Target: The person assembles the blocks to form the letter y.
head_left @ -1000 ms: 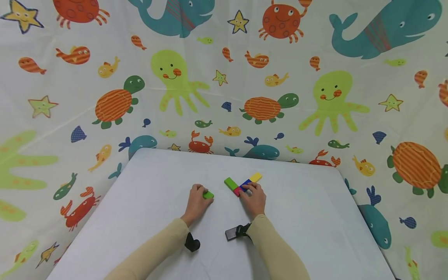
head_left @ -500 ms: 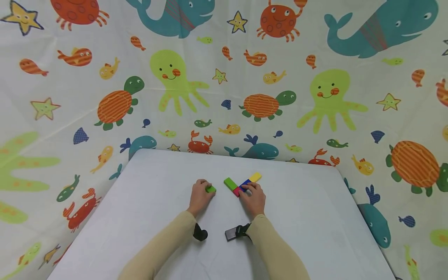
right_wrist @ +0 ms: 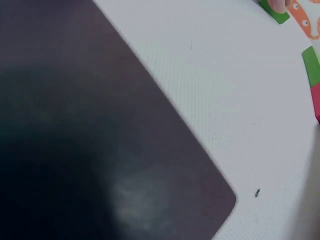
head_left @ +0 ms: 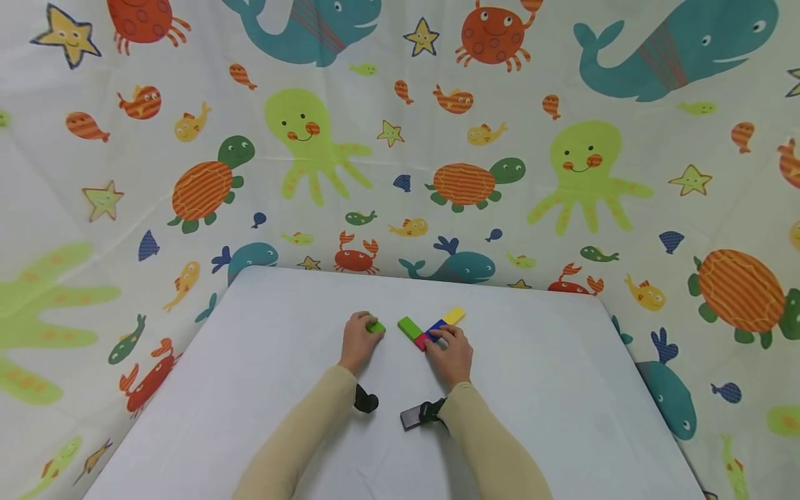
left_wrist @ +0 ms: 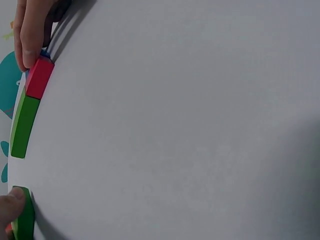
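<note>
My left hand [head_left: 358,342] pinches a green block [head_left: 376,326] between thumb and fingers, left of a V-shaped run of blocks on the table. The left wrist view shows the thumb on this block [left_wrist: 25,220]. In the run, a second green block [head_left: 410,328] meets a red block [head_left: 421,343]. From the red one, a blue block [head_left: 434,332] and a yellow block [head_left: 455,316] lead off to the far right. My right hand [head_left: 455,354] pinches the blue block near its join with the red one, hiding part of both.
A dark grey rectangular object [head_left: 412,417] lies by the right wrist's black camera and fills much of the right wrist view. The white table [head_left: 562,389] meets a cloth printed with sea animals [head_left: 400,139] behind it.
My left hand has moved away from me and slightly right with the green block, now level with the run's green block. The right hand and the other blocks stay put.
</note>
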`<state>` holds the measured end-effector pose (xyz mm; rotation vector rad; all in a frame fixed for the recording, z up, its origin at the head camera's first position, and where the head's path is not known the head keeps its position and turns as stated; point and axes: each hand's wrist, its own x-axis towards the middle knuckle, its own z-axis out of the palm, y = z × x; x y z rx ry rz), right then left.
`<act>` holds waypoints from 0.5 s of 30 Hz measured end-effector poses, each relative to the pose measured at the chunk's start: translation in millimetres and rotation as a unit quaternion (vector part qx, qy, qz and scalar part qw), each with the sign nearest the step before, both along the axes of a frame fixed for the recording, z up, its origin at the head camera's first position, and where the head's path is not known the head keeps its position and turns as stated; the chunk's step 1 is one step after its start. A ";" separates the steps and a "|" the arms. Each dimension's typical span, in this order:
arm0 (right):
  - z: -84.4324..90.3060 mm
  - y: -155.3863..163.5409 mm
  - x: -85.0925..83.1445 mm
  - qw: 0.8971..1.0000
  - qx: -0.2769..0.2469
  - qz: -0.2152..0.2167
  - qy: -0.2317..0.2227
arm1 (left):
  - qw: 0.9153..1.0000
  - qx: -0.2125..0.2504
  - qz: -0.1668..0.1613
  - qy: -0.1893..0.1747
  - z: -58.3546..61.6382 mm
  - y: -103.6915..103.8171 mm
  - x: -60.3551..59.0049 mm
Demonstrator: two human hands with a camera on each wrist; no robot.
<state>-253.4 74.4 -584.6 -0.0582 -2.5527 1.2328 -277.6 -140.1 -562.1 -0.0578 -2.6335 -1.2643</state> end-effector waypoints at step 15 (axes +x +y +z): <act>-0.9 -0.1 -1.4 1.000 -0.001 -0.003 -0.011 | 1.000 0.009 0.008 -0.025 2.3 2.4 -13.5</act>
